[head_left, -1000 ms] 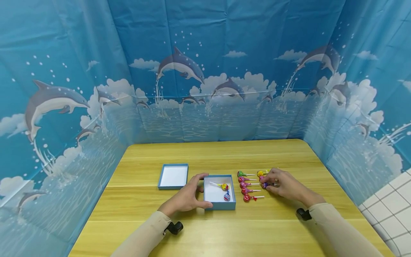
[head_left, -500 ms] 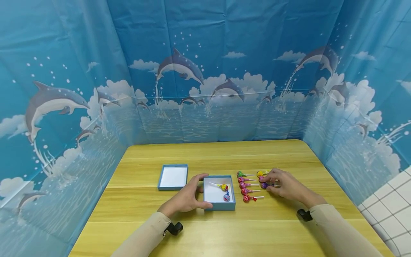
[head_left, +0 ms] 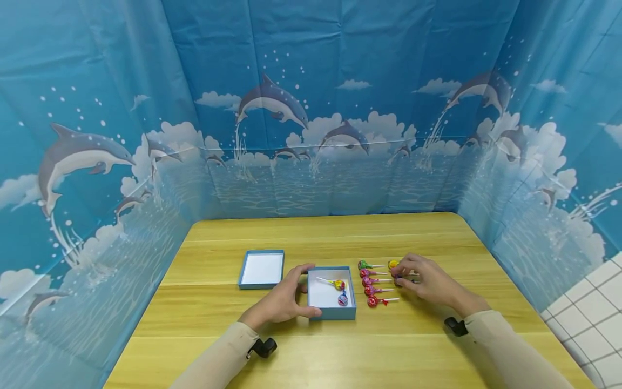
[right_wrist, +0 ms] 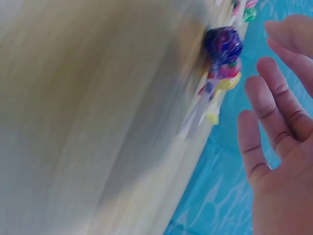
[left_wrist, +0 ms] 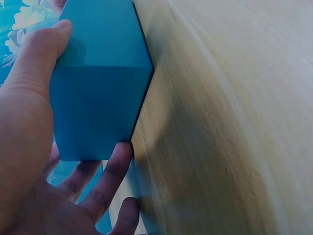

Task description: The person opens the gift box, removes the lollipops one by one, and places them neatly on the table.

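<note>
Lower centre of the head view: the left hand (head_left: 281, 301) grips the open blue cardboard box (head_left: 332, 313), thumb and fingers round its left wall. Right of it, the right hand (head_left: 427, 281), fingers loosely spread and holding nothing, hovers over the purple wrapped lollipop (head_left: 398, 279). Since a second ago it edged slightly left. A row of red and pink lollipops (head_left: 373, 283) lies between; the blue box lid (head_left: 262, 268) sits further left.

My right hand (head_left: 427, 282) has drifted slightly left and nearer along the table, my fingertips (head_left: 399, 272) now curling over the purple lollipop (head_left: 398, 280), which they hide more than a second ago. The yellow lollipop (head_left: 392, 265) beside it shows less of its stick.
</note>
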Demonstrator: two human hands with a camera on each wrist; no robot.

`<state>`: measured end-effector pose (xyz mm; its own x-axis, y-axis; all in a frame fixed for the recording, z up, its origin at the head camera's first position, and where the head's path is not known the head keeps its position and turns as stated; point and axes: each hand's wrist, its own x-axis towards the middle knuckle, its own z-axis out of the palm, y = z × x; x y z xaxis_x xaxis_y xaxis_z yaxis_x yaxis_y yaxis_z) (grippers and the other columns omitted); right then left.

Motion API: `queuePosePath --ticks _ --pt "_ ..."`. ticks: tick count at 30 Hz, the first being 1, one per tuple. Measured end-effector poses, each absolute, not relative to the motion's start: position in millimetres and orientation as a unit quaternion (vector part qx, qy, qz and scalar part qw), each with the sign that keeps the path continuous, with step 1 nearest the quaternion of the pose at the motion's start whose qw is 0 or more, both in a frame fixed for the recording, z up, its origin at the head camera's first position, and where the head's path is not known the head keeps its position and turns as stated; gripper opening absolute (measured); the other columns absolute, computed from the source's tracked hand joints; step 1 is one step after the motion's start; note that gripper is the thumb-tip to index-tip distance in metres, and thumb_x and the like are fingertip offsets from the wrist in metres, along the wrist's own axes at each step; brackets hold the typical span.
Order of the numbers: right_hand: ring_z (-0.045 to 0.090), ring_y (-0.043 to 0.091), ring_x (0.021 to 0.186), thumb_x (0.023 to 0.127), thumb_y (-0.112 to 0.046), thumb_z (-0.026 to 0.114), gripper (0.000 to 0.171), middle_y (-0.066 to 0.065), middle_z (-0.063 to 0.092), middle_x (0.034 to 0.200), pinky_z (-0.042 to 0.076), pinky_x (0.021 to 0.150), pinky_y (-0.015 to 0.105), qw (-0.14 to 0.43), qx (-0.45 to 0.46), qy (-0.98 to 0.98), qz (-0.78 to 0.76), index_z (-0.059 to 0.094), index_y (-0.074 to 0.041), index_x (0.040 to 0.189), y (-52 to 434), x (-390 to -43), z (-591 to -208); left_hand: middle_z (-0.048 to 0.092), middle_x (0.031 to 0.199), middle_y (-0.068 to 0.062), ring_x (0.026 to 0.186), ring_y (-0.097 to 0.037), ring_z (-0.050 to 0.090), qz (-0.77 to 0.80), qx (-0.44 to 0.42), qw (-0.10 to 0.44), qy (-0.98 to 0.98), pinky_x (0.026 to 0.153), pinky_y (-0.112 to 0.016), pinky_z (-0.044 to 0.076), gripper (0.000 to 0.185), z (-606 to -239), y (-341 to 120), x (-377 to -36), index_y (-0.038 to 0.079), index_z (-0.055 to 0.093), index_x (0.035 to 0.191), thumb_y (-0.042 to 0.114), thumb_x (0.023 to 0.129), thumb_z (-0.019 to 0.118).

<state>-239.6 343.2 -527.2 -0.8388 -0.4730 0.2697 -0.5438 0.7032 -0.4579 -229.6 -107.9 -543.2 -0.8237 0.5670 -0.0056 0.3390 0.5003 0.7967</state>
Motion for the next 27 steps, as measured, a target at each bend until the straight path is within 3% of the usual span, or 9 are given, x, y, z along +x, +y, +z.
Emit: queuePosePath --ticks 9,14,22,27 --pt "0.072 0.020 0.096 0.106 -0.008 0.086 0.023 0.007 0.078 0.120 0.062 0.082 0.040 0.092 0.304 -0.914 0.253 0.087 -0.012 0.129 322 -237 -516 0.038 0.185 -0.014 0.140 -0.024 0.066 0.428 0.263 0.138 0.854 0.123 -0.054 0.055 0.114 -542 -108 -230 0.024 0.026 0.185 0.043 0.098 0.098" --pt "0.070 0.023 0.098 0.106 -0.011 0.087 0.023 0.005 0.079 0.122 0.059 0.083 0.040 0.084 0.307 -0.916 0.246 0.088 -0.016 0.128 308 -236 -510 0.040 0.184 -0.014 0.139 -0.024 0.066 0.430 0.260 0.138 0.853 0.123 -0.053 0.055 0.114 -542 -108 -230 0.023 0.027 0.184 0.042 0.098 0.099" --pt "0.063 0.017 0.087 0.106 -0.006 0.085 0.022 0.005 0.078 0.120 0.055 0.076 0.029 0.075 0.329 -0.906 0.256 0.087 -0.016 0.125 287 -237 -507 0.039 0.184 -0.014 0.141 -0.025 0.066 0.426 0.260 0.141 0.855 0.122 -0.053 0.055 0.114 -542 -109 -229 0.021 0.027 0.184 0.043 0.098 0.098" --pt "0.072 0.021 0.101 0.107 -0.009 0.085 0.023 0.003 0.078 0.123 0.065 0.087 0.042 0.078 0.354 -0.899 0.246 0.086 -0.020 0.127 277 -239 -503 0.039 0.185 -0.013 0.141 -0.026 0.066 0.434 0.259 0.143 0.851 0.123 -0.054 0.055 0.114 -540 -109 -229 0.021 0.027 0.184 0.041 0.098 0.098"
